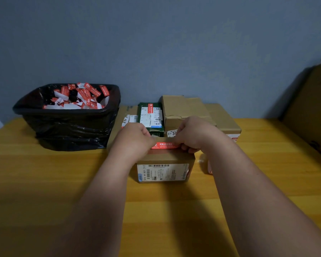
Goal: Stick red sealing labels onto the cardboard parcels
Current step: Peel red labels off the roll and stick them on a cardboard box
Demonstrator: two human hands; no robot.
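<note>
A small cardboard parcel (165, 169) with a white shipping label on its front stands on the yellow table, in the middle. A red sealing label (164, 145) stretches across the parcel's top. My left hand (135, 138) pinches the label's left end and my right hand (193, 134) pinches its right end, both resting over the top of the parcel. The rest of the parcel's top is hidden by my hands.
A bin lined with a black bag (69, 117) holds several red and white label scraps at the back left. Behind the parcel sit a green box (152, 117) and brown cardboard boxes (185, 112). A large carton (311, 108) stands at the right edge.
</note>
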